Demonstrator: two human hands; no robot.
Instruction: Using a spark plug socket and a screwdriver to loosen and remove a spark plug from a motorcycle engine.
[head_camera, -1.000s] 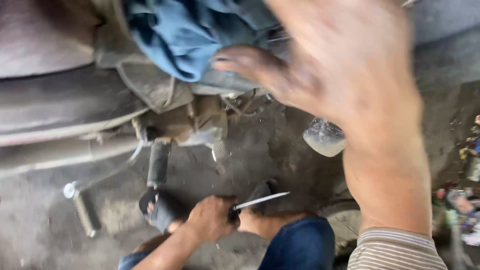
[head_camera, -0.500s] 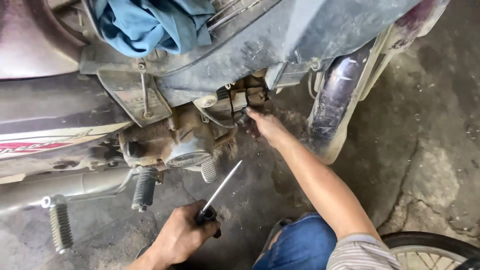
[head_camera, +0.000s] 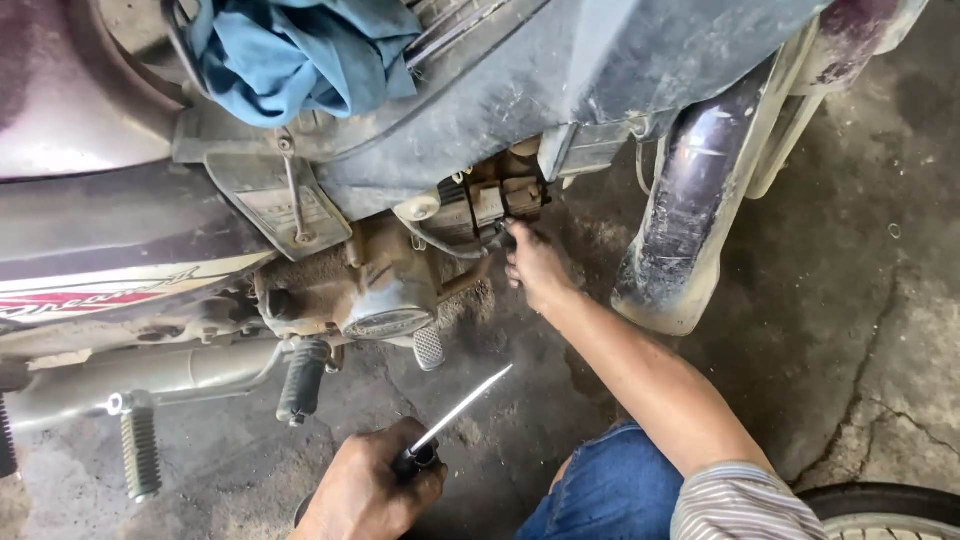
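Head view: right hand (head_camera: 535, 265) reaching engine (head_camera: 400, 280).

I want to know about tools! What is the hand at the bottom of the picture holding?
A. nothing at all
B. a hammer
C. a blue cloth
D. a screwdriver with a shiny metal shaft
D: the left hand is closed around the dark handle of a screwdriver, whose bright shaft points up toward the engine, while the right hand reaches under the motorbike.

A blue rag (head_camera: 300, 55) lies at eleven o'clock; a tyre (head_camera: 890, 505) shows at five, a footpeg (head_camera: 140, 450) at eight.
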